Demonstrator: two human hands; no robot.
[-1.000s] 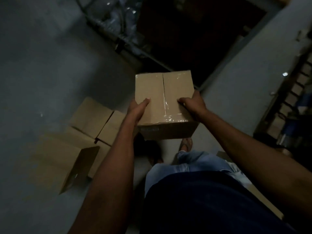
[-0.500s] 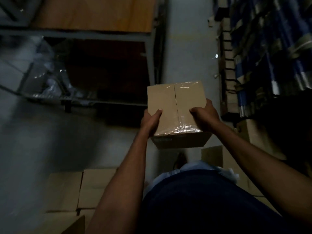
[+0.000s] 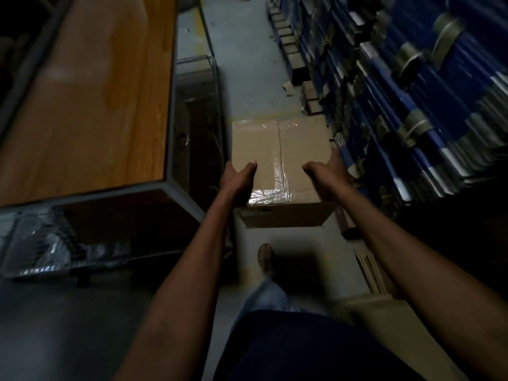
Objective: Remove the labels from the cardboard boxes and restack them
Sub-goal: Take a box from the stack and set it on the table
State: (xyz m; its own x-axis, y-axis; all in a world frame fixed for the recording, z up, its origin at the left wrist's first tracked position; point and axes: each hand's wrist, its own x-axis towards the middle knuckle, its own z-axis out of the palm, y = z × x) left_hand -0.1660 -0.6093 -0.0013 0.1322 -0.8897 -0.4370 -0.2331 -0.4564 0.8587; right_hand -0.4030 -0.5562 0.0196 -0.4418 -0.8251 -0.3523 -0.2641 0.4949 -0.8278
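Note:
I carry a sealed brown cardboard box (image 3: 277,149) at waist height, clear tape running along its top seam. My left hand (image 3: 237,178) grips its left side with the thumb lying over the top. My right hand (image 3: 324,177) grips the right side the same way. A small pale strip, perhaps a label, shows on the box's near face (image 3: 254,213); it is too dark to read.
A wooden-topped metal table (image 3: 90,100) stands on the left, with plastic-wrapped goods (image 3: 49,248) under it. Blue-and-grey stacked stock (image 3: 428,92) lines the right side. A narrow grey floor aisle (image 3: 242,78) runs ahead. Flat cardboard (image 3: 373,268) lies by my right leg.
I have turned right and walked on with the box; the boxes on the floor have left view, and the table and the blue stock are closer. Both hands keep their hold.

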